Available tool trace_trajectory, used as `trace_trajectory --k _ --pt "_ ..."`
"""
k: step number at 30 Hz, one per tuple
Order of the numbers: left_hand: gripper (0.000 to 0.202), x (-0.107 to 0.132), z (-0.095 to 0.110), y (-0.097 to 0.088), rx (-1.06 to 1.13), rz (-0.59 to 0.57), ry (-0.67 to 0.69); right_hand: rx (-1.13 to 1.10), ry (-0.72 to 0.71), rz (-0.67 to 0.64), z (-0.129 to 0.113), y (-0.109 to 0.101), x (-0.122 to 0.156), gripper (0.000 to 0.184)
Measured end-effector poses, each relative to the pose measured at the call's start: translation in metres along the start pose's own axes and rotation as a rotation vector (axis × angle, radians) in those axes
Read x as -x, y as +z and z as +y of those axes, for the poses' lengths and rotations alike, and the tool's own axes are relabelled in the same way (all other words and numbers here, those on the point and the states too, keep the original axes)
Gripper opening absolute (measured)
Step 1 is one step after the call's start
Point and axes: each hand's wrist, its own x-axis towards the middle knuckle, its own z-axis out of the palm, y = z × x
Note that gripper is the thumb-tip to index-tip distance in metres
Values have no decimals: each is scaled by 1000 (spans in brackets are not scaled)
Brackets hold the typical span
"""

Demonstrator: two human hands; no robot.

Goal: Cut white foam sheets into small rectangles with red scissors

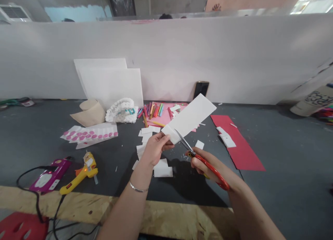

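Between thumb and fingers, my left hand (pixel 156 148) pinches the near end of a long white strip (pixel 194 114), which looks like paper or thin foam. The strip slants up and away to the right over the table. My right hand (pixel 208 160) is closed round the handles of red-handled scissors (pixel 212 169). Their blades meet the strip's near end, just right of my left fingers. Below and around my left hand lie several cut white pieces (pixel 163 171). A small white square (pixel 199 144) rests on the dark table behind the scissors.
A yellow glue gun (pixel 79 177) and purple power box (pixel 50 176) lie left, with cords over the edge. Behind are crayons (pixel 153 110), a fluffy white headband (pixel 121 110), white sheets (pixel 111 80) and a phone (pixel 201 90). Red paper (pixel 240 146) lies right.
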Motion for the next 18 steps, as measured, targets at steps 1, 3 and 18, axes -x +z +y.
trace_trajectory --k 1,3,18 --pt "33 0 0 -1 -12 -4 -2 0 -2 1 -1 0 0 29" --pt "32 -1 1 -3 -34 -11 -1 -7 5 -9 -2 -1 1 29" --pt "30 14 14 4 -218 -20 193 5 -25 -39 9 -7 3 39"
